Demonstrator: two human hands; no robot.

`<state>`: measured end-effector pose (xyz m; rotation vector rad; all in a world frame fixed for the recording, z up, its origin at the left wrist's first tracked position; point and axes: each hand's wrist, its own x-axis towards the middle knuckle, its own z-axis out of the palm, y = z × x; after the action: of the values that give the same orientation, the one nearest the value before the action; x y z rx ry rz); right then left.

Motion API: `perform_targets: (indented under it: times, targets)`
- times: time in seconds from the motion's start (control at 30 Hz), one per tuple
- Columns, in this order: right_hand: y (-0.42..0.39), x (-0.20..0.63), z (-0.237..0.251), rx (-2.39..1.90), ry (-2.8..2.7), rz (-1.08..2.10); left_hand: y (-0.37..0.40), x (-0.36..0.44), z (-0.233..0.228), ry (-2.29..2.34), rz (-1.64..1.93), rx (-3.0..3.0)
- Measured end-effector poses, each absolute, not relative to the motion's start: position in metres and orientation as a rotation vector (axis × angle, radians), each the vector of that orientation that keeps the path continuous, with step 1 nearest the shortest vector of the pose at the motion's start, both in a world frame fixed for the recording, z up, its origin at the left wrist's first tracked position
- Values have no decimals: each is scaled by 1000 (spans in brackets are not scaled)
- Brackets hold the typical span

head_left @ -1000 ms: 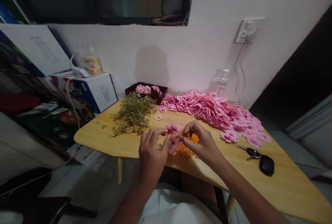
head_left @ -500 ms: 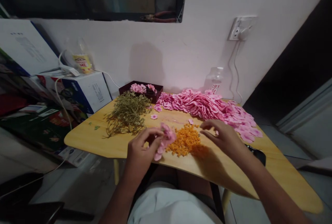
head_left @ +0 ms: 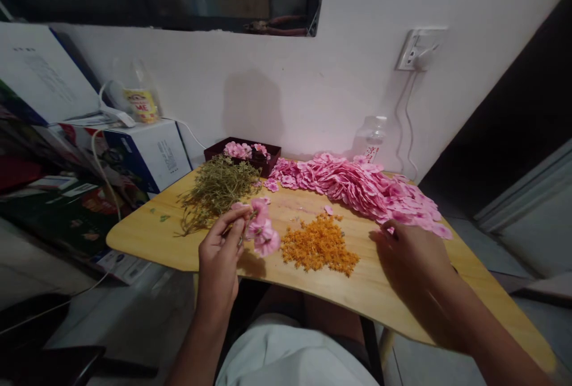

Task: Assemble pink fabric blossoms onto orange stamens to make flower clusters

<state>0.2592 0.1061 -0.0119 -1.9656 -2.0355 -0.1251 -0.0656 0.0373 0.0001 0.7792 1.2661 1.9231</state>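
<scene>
My left hand (head_left: 218,255) holds a sprig of pink fabric flowers (head_left: 261,232) by its stem, lifted just above the wooden table (head_left: 152,237). My right hand (head_left: 413,252) reaches to the near edge of the long heap of pink petals (head_left: 357,186), fingers touching a petal; whether it grips one I cannot tell. Between the hands lies a small pile of orange flower centres (head_left: 319,243). A tangle of green stems (head_left: 217,189) sits beyond my left hand.
A dark tray (head_left: 243,156) with finished pink flowers stands at the table's back by the wall. A clear bottle (head_left: 370,136) stands behind the petals. Boxes (head_left: 143,151) with a jar on top are stacked left. A socket with cable (head_left: 417,49) hangs on the wall.
The hands were together working on the sprig. Now they have parted: the left lifted the sprig leftward, the right swung out to the pink petal heap, covering the keys.
</scene>
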Motion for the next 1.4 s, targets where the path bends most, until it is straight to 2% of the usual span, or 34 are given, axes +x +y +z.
perform_targets:
  times: [0.07, 0.17, 0.23, 0.37, 0.5, 0.57, 0.67, 0.83, 1.0, 1.13, 1.3, 1.4]
  targets:
    - [103, 249, 1, -1814, -1973, 81, 39, -68, 0, 1217, 2003, 741]
    - [92, 219, 20, -1345, -1841, 458, 41, -70, -3, 1146, 2070, 693]
    - [84, 191, 31, -1117, -1881, 460, 41, -67, -3, 1120, 2053, 697]
    - [77, 136, 37, -693, -2126, 263, 36, -57, -2, 1051, 1857, 809]
    - [95, 102, 24, -346, -2298, 342, 39, -58, -5, 1108, 1787, 808]
    - [114, 90, 16, -379, -2330, 461, 44, -65, -9, 1173, 1910, 794]
    - [154, 71, 7, -878, -2299, 549, 51, -75, -13, 1246, 2069, 774]
    - [209, 38, -12, -1293, -2336, 565, 55, -83, -13, 1277, 2081, 731]
    - [223, 15, -30, -1554, -2292, 656, 57, -84, -13, 1271, 2068, 734]
    - [221, 18, -19, -1487, -2225, 796, 57, -85, -14, 1307, 2071, 762]
    - [187, 61, 20, -1170, -2121, 1061, 56, -85, -13, 1343, 2023, 798]
    - [150, 85, 33, -836, -1908, 1385, 53, -78, -13, 1324, 1926, 845]
